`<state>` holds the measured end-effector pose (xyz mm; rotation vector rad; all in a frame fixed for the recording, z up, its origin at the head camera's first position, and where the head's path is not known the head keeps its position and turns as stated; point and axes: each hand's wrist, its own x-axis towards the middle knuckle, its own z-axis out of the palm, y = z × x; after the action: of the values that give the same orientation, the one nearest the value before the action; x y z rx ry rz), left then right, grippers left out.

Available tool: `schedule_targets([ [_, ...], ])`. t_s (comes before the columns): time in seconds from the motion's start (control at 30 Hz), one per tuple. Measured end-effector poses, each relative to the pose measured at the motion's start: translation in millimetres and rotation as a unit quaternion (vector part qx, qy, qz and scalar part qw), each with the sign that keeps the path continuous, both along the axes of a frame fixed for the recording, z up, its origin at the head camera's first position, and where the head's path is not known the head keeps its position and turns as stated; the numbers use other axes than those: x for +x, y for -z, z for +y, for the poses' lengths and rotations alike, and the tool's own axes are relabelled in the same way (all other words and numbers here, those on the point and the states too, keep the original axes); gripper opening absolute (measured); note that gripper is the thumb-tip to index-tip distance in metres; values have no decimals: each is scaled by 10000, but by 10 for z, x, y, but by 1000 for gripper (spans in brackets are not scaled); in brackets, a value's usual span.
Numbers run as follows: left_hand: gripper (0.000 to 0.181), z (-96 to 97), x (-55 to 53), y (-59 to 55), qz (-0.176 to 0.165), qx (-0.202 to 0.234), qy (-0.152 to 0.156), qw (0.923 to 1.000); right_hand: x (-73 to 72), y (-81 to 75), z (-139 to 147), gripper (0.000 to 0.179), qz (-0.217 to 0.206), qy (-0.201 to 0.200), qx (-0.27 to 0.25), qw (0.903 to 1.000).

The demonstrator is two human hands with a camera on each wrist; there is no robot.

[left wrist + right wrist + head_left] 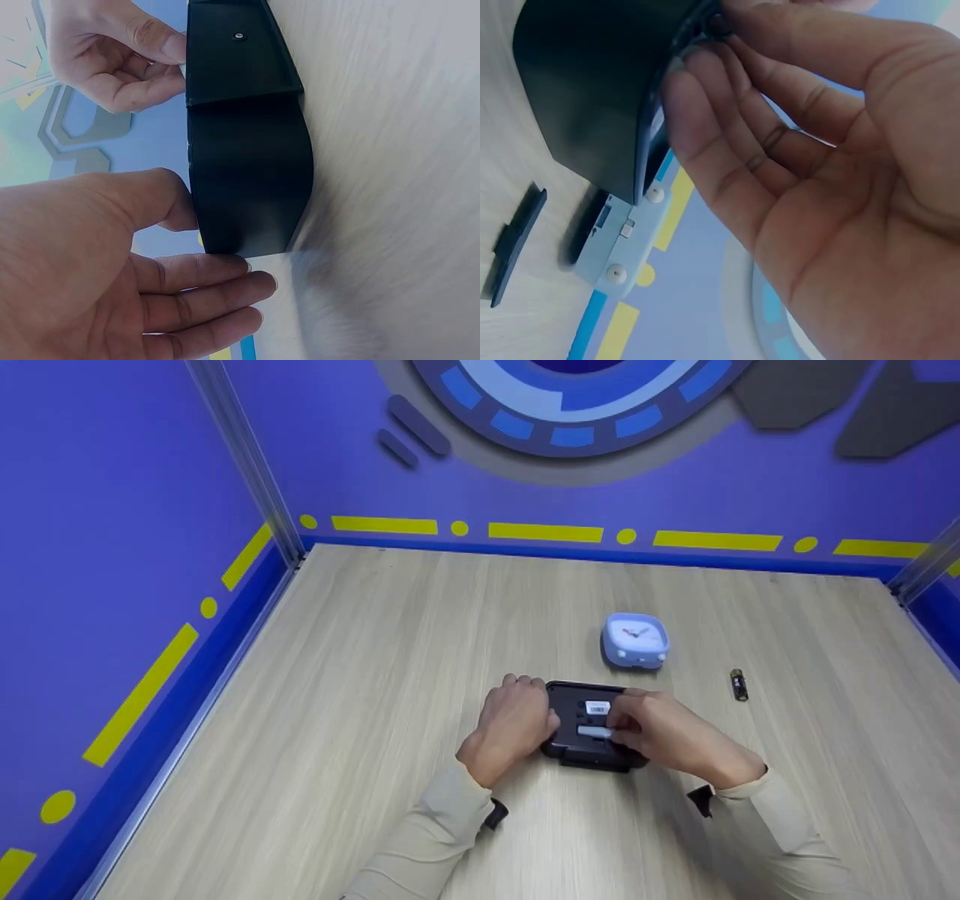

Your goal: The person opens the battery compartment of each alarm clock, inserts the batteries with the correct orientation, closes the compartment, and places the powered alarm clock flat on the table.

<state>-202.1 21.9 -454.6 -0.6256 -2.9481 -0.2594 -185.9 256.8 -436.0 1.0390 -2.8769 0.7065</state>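
Observation:
A black box-shaped device (566, 712) lies on the table, its back with a white label (598, 707) and a pale strip (592, 731) facing up. My left hand (514, 724) grips its left edge, thumb on the back and fingers along the side (251, 176). Over the back's right part, my right hand (660, 735) pinches at one end of the pale strip. In the left wrist view a small light-coloured piece (182, 70) shows at the right fingertips; most of it is hidden, and its kind is unclear.
A light blue alarm clock (636, 639) lies face up behind the device. To the right is a black and gold battery (739, 685). The right wrist view shows a thin black piece with a small tab (517, 244) on the table. Blue walls stand behind and left.

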Motion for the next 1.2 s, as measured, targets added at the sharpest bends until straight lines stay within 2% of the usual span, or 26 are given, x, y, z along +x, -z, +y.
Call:
schedule_targets([
  [0.37,26,-1,-12,4,59,39,29,10000,-2,-1,-3,16,221,-14,135,9997],
  [0.7,25,-1,-5,5,34,92,22,9999,87,4,-91,28,660,600,636,9940],
  [0.97,26,4,-11,4,22,25,14,10000,171,91,-173,20,1158,1014,1006,9829],
  [1.2,27,6,-4,4,12,-13,-9,10000,205,170,-168,21,1222,1440,1107,9757],
])
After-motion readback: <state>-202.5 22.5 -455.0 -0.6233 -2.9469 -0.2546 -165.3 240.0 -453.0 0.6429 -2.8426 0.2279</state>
